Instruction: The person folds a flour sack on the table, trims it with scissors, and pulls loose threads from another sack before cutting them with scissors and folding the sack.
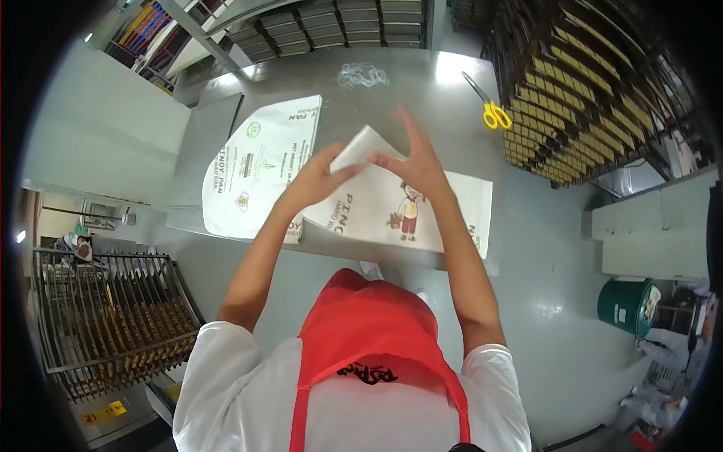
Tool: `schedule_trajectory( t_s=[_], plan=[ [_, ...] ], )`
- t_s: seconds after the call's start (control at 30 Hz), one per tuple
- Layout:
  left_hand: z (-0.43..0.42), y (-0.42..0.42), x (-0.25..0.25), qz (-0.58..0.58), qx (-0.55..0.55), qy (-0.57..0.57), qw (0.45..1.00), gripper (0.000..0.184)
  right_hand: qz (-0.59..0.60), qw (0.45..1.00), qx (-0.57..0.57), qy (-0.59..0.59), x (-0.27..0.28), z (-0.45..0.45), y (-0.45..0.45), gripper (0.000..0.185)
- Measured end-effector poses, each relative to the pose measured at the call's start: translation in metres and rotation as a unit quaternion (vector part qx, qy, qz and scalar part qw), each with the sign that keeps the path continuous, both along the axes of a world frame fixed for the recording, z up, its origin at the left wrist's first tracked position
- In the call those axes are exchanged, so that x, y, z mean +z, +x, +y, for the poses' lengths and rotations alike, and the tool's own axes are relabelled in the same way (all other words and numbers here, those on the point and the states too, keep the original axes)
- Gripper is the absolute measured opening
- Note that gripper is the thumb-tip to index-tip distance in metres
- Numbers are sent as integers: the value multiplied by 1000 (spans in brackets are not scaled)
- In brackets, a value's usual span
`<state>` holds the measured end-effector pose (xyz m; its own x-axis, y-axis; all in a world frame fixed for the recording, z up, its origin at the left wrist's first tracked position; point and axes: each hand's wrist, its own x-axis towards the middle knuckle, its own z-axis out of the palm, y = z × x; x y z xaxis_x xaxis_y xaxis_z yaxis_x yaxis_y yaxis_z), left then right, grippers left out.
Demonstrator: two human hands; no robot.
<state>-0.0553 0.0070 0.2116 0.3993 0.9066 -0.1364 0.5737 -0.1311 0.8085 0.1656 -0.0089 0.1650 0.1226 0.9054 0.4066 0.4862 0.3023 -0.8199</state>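
Observation:
A white printed flour sack [373,207] lies on the steel table in front of me, its upper end raised into a folded corner. My left hand [310,183] grips the left side of that fold, with the thumb over it. My right hand [422,167] is over the sack's upper right part, fingers stretched apart and the thumb tip against the fold. Printed letters and a cartoon figure show on the sack between my forearms. Left of it lies a flat stack of similar white sacks [260,166], partly behind my left forearm.
Yellow-handled scissors [493,113] lie at the table's right edge. A tangle of white thread [363,75] is at the back of the steel table [422,90]. Tray racks stand right [580,83] and lower left [120,324]. A green bin [625,305] stands at right.

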Motion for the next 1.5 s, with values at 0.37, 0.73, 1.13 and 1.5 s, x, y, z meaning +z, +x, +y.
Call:
schedule_trajectory(
  t_s=[0.37,0.73,1.13,1.5],
  plan=[
    [67,-35,54,47,-125,34,990,40,0,973,153,-175,78,81,12,31],
    [80,44,243,50,-120,259,957,27,25,994,-53,93,236,62,71,28],
    [-103,22,85,232,-385,40,892,51,-27,978,77,-194,57,-160,87,23],
    [-159,9,-54,123,-399,-147,897,54,-29,897,132,-421,-22,-216,88,25]
  ],
)
